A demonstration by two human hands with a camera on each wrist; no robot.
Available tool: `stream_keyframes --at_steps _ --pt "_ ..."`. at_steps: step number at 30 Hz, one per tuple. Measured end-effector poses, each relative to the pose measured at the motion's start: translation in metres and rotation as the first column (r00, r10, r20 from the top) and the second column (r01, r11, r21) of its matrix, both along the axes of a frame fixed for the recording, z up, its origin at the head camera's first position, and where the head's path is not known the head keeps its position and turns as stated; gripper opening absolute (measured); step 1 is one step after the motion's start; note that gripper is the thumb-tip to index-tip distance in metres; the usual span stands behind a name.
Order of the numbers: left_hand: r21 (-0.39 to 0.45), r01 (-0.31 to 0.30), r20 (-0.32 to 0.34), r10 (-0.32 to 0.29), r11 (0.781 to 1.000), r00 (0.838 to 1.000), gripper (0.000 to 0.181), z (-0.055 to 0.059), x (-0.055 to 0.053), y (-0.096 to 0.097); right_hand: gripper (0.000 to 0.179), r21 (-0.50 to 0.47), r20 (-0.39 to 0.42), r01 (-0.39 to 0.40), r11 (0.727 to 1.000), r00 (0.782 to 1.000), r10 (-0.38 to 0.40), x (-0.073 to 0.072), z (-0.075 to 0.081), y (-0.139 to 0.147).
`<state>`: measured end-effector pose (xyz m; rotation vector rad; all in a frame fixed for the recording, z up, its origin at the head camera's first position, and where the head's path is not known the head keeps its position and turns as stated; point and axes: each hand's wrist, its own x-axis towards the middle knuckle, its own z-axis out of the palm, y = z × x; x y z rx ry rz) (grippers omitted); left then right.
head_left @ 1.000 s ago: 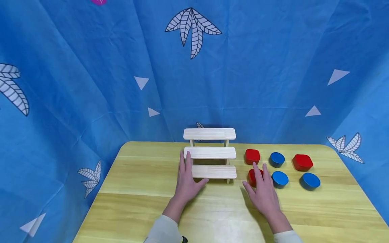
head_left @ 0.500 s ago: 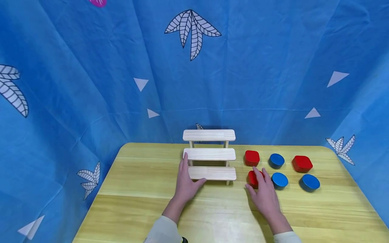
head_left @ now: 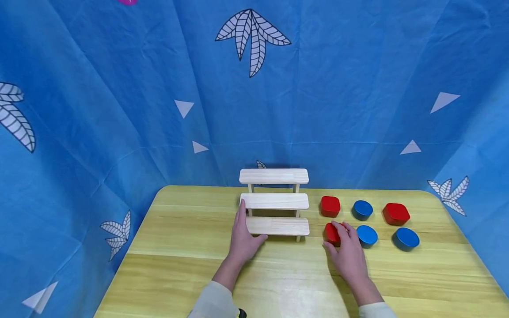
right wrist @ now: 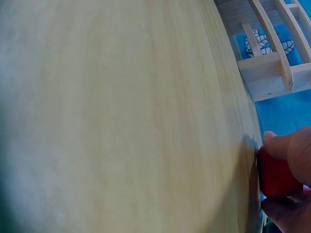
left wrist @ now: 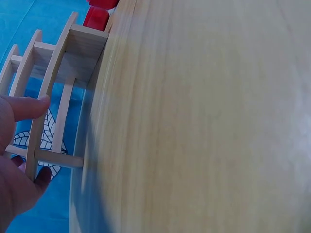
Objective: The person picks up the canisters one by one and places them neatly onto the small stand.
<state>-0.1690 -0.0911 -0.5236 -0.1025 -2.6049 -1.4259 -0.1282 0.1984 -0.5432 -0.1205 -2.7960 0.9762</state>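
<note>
A three-tier wooden step shelf point(head_left: 274, 201) stands near the table's back edge. My left hand point(head_left: 242, 243) is at its left end; in the left wrist view, the thumb and fingers of that hand point(left wrist: 19, 160) grip the lowest board point(left wrist: 51, 73). To the right of the shelf, my right hand point(head_left: 350, 254) has its thumb and fingers around a red rounded-square block point(head_left: 331, 235), which rests on the table. The right wrist view has this red block point(right wrist: 277, 177) between thumb and fingers, its far side covered by the hand.
Behind it lies another red block point(head_left: 330, 206). A third red block point(head_left: 396, 214) is farther right, with several round blue blocks point(head_left: 366, 236) nearby. A blue patterned cloth point(head_left: 338, 88) hangs behind the wooden table point(head_left: 179, 247).
My right hand has moved slightly and its fingers have closed around the near red block. My left hand's fingers have drawn in a little at the shelf's left end.
</note>
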Motion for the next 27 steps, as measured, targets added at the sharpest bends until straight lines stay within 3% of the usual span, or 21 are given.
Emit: stream_keyframes --at_steps 20,27 --pt "0.032 -0.010 -0.016 0.010 0.999 1.000 0.124 -0.0026 -0.0024 -0.0036 0.070 -0.040 -0.030 0.038 0.998 0.999 -0.040 0.0003 0.0012 -0.0008" --pt "0.056 -0.022 0.013 0.021 0.998 1.000 0.125 -0.0025 -0.0020 -0.0040 0.069 -0.043 -0.050 0.038 0.998 0.998 -0.040 0.0011 0.0003 -0.0013"
